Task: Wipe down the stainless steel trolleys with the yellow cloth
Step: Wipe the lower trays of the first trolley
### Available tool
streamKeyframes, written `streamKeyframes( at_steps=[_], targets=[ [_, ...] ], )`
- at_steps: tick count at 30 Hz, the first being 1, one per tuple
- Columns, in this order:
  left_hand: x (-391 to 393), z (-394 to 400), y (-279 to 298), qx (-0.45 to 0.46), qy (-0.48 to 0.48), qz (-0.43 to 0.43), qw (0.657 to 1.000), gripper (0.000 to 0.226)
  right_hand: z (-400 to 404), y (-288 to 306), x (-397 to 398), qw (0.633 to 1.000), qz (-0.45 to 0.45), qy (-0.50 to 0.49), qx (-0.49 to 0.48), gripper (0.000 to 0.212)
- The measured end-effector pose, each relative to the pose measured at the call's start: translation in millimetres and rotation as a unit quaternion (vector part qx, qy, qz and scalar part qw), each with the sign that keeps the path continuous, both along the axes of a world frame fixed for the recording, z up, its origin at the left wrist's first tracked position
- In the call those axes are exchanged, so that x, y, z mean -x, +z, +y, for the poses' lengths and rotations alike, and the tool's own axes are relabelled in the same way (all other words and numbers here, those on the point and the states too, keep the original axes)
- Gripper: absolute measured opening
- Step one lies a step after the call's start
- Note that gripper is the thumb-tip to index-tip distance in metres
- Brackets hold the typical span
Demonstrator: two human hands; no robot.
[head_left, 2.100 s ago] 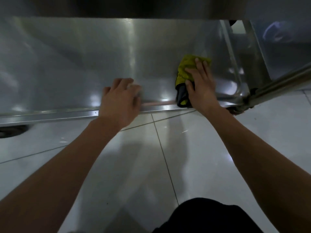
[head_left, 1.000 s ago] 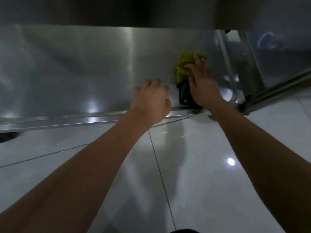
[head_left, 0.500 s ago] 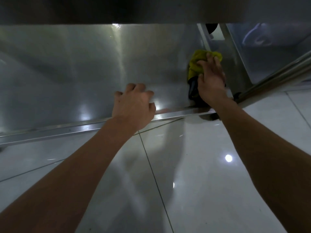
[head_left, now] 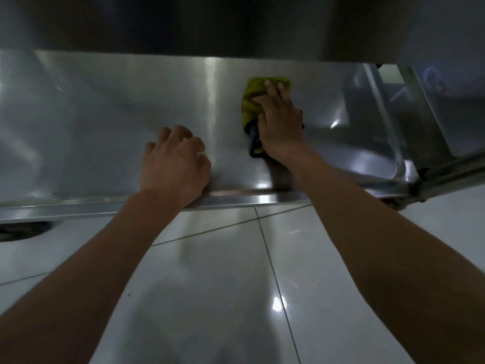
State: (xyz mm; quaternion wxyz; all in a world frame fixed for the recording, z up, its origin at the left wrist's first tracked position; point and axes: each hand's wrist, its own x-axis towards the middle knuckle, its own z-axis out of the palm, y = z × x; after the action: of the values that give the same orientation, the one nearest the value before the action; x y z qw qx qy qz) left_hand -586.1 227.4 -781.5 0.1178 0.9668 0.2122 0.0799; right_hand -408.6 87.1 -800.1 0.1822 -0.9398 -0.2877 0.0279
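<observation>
Right hand (head_left: 279, 119) flat, pressing yellow cloth (head_left: 253, 101), lengthwise away, on trolley shelf (head_left: 105, 122); left hand (head_left: 174, 164) curled, empty.

1. Legible text, labels, brand marks, numbers, signs: none found.
2. Stainless steel trolley shelf (head_left: 105, 122): bare brushed metal with glare only; no plate, sticker or stamp to be read.
3. Yellow cloth (head_left: 253, 101): no tag or print visible.
4. Floor tiles (head_left: 215, 285): plain and glossy, no markings.
5. Upper right corner: a faint bluish shape reflected in metal, too blurred to read.
</observation>
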Motion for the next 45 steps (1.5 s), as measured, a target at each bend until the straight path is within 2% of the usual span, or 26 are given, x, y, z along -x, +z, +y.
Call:
streamKeyframes(
  at_steps=[3, 6, 14, 18, 21, 24, 29, 37, 45],
  targets=[
    [17.0, 14.8, -3.6, 0.01, 0.007, 0.006, 1.0, 0.021, 48.6, -3.8, 20.4, 0.997, -0.004, 0.078, -0.014, 0.04],
    [30.3, 21.7, -5.3, 0.001, -0.042, 0.019, 0.999, 0.023, 84.3, -6.1, 37.2, 0.989, 0.006, 0.143, -0.024, 0.038],
    [26.3, 14.0, -3.1, -0.011, -0.044, 0.033, 0.998, 0.028, 70.2, -3.7, 30.6, 0.986, 0.004, 0.164, -0.032, 0.035],
    [12.5, -12.7, 1.3, -0.036, -0.047, 0.045, 0.997, 0.031, 29.0, -2.7, 9.5, 0.992, -0.002, 0.127, -0.023, 0.036],
    [-4.6, -48.9, 2.2, -0.033, -0.116, 0.039, 0.992, 0.034, -19.6, -1.2, -12.0, 0.998, 0.003, 0.062, -0.02, 0.037],
    [-19.1, -88.3, 3.3, 0.007, -0.174, 0.044, 0.984, 0.047, -74.9, 2.1, -33.2, 1.0, 0.012, -0.003, -0.007, 0.038],
    [-34.4, -122.1, 0.2, -0.04, -0.204, 0.115, 0.971, 0.063, -158.8, 6.3, -55.7, 0.996, 0.019, -0.083, 0.015, 0.039],
    [-36.1, -127.8, 1.2, -0.005, -0.171, 0.084, 0.982, 0.059, -193.7, 9.8, -38.8, 0.994, 0.011, -0.095, 0.052, 0.04],
    [-32.6, -124.5, -5.4, 0.003, -0.17, 0.061, 0.984, 0.058, -209.6, 2.5, 27.1, 0.996, 0.0, -0.085, 0.008, 0.037]
  ],
)
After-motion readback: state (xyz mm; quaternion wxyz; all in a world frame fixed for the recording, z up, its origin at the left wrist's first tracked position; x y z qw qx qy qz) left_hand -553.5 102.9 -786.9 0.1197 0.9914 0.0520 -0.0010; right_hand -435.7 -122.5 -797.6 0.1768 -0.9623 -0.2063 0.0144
